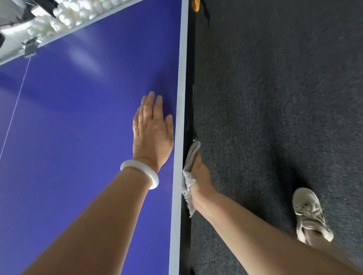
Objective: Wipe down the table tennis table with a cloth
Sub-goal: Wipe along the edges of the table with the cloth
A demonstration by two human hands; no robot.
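The blue table tennis table (71, 115) fills the left of the view, with a white stripe along its right edge. My left hand (152, 130) lies flat on the top near that edge, fingers straight, a white bangle on the wrist. My right hand (200, 179) is below the edge, at the table's black side rim, and presses a grey cloth (189, 179) against that rim. The cloth wraps over the hand's inner side, and the fingers are hidden behind it.
Dark grey carpet (280, 87) covers the floor on the right, where my foot in a white shoe (310, 216) stands. A mass of white balls (77, 9) lies past the table's far end. A metal clamp (30, 47) sits on that far edge.
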